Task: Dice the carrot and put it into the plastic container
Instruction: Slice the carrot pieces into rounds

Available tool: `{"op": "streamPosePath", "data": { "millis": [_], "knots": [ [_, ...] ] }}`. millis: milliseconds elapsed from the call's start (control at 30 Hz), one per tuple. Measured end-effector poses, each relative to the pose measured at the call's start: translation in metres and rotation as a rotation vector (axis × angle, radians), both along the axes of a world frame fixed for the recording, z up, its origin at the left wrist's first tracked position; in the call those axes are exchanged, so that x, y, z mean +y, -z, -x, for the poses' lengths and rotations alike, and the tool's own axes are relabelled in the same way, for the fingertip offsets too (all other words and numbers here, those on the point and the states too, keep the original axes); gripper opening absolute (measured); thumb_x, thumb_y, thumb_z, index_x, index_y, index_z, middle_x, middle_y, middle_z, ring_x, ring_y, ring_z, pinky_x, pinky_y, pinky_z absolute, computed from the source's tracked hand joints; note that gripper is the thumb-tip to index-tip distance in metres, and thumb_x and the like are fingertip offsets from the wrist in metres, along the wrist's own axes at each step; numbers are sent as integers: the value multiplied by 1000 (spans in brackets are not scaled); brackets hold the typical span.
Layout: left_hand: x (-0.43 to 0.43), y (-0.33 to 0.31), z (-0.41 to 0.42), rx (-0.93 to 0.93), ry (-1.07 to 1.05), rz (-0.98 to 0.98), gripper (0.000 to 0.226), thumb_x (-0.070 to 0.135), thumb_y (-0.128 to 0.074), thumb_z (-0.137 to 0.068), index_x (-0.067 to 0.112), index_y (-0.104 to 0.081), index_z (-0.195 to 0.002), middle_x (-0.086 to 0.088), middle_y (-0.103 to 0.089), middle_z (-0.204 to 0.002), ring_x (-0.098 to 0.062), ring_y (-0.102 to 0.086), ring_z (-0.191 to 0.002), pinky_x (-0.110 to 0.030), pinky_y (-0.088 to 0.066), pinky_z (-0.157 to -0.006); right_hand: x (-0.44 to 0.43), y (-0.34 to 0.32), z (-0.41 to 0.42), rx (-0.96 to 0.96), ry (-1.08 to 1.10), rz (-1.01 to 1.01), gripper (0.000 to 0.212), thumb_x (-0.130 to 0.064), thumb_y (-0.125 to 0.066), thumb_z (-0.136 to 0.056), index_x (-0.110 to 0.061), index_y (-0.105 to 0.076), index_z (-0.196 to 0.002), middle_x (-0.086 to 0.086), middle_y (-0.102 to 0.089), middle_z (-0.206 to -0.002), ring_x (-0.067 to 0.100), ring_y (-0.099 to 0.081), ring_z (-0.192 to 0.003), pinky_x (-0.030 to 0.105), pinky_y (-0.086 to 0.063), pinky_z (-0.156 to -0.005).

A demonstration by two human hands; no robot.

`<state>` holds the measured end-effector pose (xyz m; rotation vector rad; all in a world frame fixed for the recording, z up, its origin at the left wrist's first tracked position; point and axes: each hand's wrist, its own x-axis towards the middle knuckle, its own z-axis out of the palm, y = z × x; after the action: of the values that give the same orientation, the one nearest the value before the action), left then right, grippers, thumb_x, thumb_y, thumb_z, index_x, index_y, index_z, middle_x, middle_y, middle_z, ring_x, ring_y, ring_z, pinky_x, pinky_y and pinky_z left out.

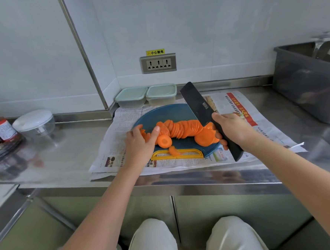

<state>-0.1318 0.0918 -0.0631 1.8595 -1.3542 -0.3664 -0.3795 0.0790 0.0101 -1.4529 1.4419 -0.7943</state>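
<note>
Your right hand (232, 129) is clenched around the handle of a black cleaver (199, 105), whose broad blade tilts up and away from that hand toward the wall, its lower edge close to the right end of the carrot slices (181, 128). Your left hand (140, 143) is half open, fingers curled over the left end of the same row, the thumb pressed against a slice and the fingertips touching the pieces there. The carrot is already cut into round slices, fanned in an overlapping row between your two hands on a blue cutting board (171, 113); one thick round lies flat just right of your left thumb, and one slice rests on the board's yellow handle (178, 154) nearer to you. The board sits on newspaper (256, 107) spread over the steel tabletop (75, 149). Beyond your hands, against the wall, two plastic containers (161, 95) stand side by side, touching, each closed with a pale green lid; what is in them cannot be made out. Well out past your right hand a large grey bin (308, 85) stands on the tabletop, its contents unclear.
</note>
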Motion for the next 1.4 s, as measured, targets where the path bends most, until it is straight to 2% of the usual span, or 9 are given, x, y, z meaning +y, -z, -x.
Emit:
{"op": "streamPosePath", "data": {
  "millis": [67, 167, 333, 467, 633, 767, 933, 1133, 1400],
  "knots": [
    [2, -3, 10, -40, 38, -66, 96, 82, -35, -73, 25, -23, -148, -12, -24, -149, -31, -33, -135, -51, -34, -108, 0, 4, 1, 10, -3, 6, 37, -33, -39, -100, -7, -51, -78, 7, -50, -55, 19, -44, -41, 27, -42, -40],
    [1, -7, 27, -208, 76, -189, 104, 88, -31, -63, 37, -7, -150, -11, -7, -157, -36, -10, -144, -56, -17, -113, -1, 9, 2, 73, 13, 54, 39, -34, -38, -101, -6, -51, -77, 9, -51, -59, 18, -45, -41, 27, -43, -39],
    [-5, 0, 35, -375, 81, -284, 107, 89, -43, -62, 44, 2, -148, -9, 8, -159, -41, 6, -143, -58, -5, -114, -5, 27, 20, 590, -25, 432, 48, -59, -52, -86, -12, -45, -79, 2, -47, -62, 12, -46, -47, 20, -33, -40],
    [-7, 3, 37, -422, 56, -227, 105, 81, -55, -67, 46, 2, -148, -12, 3, -158, -42, 1, -143, -58, -8, -113, -12, 31, 35, 822, -21, 481, 65, -70, -62, -67, -13, -40, -90, -2, -44, -63, 9, -42, -52, 22, -30, -44],
    [-12, 5, 35, -433, 67, -186, 97, 76, -58, -70, 51, -3, -146, -12, -2, -157, -42, -4, -142, -57, -13, -114, -23, 32, 18, 840, -19, 399, 80, -68, -72, -61, -15, -33, -105, 5, -53, -85, 22, -57, -76, 31, -43, -57],
    [-19, 4, 32, -435, 79, -159, 88, 67, -60, -75, 47, -13, -147, -13, -11, -155, -40, -8, -141, -54, -16, -114, -28, 38, 3, 821, -73, 326, 84, -59, -78, -64, -14, -32, -118, 7, -54, -96, 27, -60, -90, 35, -49, -67],
    [-29, 3, 30, -480, 73, -105, 85, 65, -60, -77, 42, -20, -147, -12, -26, -149, -35, -18, -136, -49, -25, -108, -41, 39, -2, 814, -54, 168, 98, -61, -76, -66, -8, -30, -135, 12, -58, -113, 29, -61, -99, 42, -56, -80],
    [-34, 5, 30, -496, 63, -77, 83, 65, -60, -77, 41, -22, -147, -10, -34, -143, -32, -24, -131, -45, -31, -101, -48, 32, -7, 868, -119, 164, 64, -62, -69, -74, -8, -49, -102, 1, -46, -74, 19, -56, -79, 28, -48, -65],
    [-53, 2, 28, -485, 78, -45, 82, 62, -64, -76, 37, -29, -145, -10, -40, -138, -32, -31, -127, -44, -33, -100, -76, 35, -15, 731, -95, 138, 52, -51, -77, -71, -10, -45, -77, 2, -48, -71, 15, -50, -66, 26, -41, -56]
  ]
}}
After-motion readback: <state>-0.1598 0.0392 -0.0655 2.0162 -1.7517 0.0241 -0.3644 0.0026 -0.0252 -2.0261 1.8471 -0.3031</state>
